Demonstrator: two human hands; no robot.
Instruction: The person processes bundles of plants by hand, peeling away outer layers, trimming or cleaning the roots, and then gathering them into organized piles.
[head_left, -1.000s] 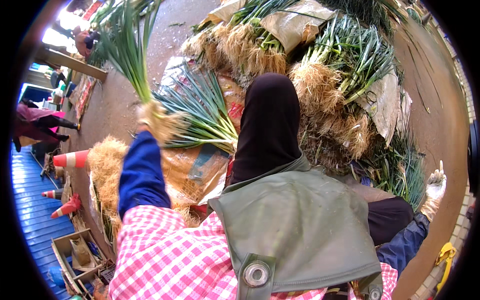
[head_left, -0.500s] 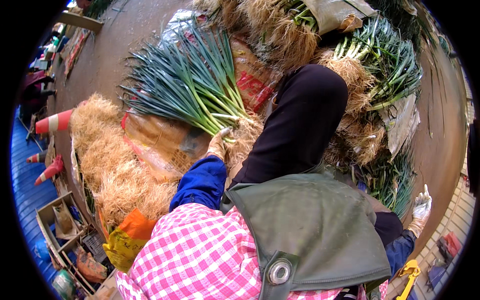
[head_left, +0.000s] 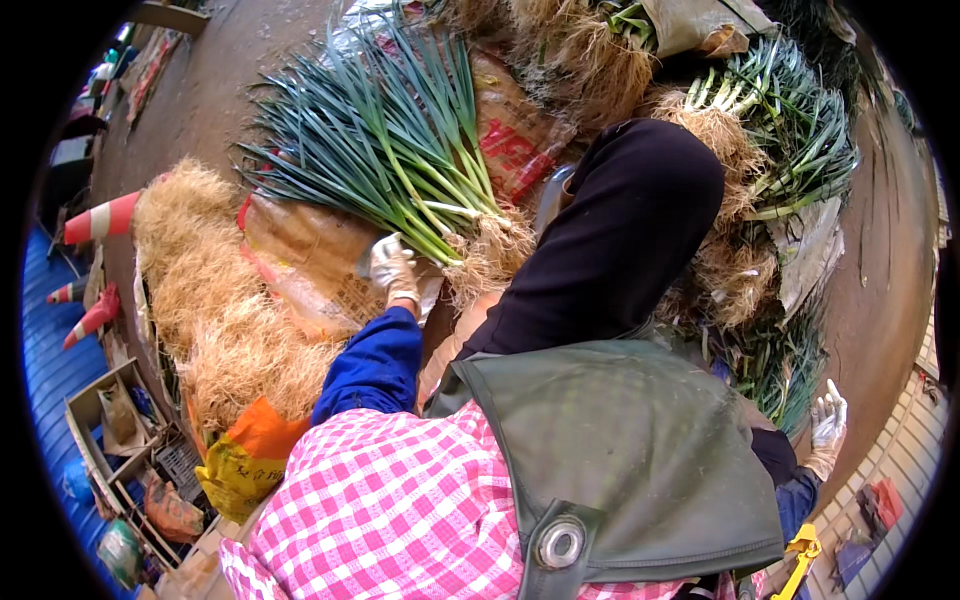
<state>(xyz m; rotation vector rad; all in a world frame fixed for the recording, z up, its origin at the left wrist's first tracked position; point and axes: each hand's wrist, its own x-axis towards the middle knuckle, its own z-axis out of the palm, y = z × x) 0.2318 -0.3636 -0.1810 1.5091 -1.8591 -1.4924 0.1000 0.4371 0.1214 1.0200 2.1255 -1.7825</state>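
The bundle of leeks [head_left: 400,160] lies left of the raised knee [head_left: 650,190], blue-green leaves fanning toward the far left, pale stems narrowing rightward into tangled straw-coloured roots [head_left: 490,250]. Just left of the stems, the gloved left hand [head_left: 393,265] is half open, fingers loosely bent, with nothing visible in it; at the near right, the gloved right hand [head_left: 828,425] is empty, fingers spread. From left to right come blue ridged sheeting [head_left: 50,350], a red-and-white cone [head_left: 103,217], a heap of fibrous roots [head_left: 220,290], brown printed sacking [head_left: 300,240] under the leeks, brown floor [head_left: 885,270] and pale tiles [head_left: 895,440]. Half a second ago the left hand grasped the stems; now it has moved off them leftward, the leeks staying on the sacking.
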